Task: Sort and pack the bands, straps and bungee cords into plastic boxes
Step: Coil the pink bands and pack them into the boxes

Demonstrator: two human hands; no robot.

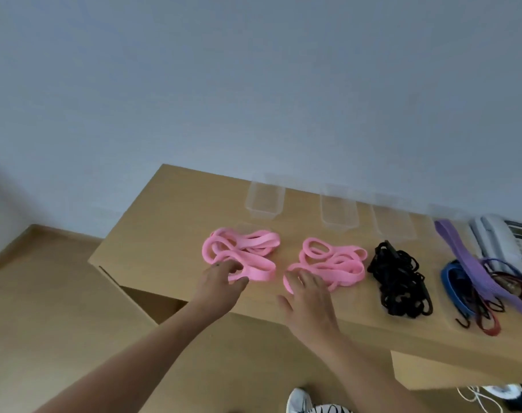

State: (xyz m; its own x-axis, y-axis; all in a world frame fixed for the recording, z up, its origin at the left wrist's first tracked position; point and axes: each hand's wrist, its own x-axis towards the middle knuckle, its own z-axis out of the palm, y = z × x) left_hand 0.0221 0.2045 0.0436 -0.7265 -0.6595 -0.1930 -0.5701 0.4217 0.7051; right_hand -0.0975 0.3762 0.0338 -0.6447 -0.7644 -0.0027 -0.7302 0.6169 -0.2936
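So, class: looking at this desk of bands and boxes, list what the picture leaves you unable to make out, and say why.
- Clear plastic boxes, head view: motion blur; their number is unsure.
- Phone: cut off by the right edge.
- Right hand: its fingertips blur into the pink bands, so grip is unclear.
- Cord pile: a tangle under the purple strap, uncountable.
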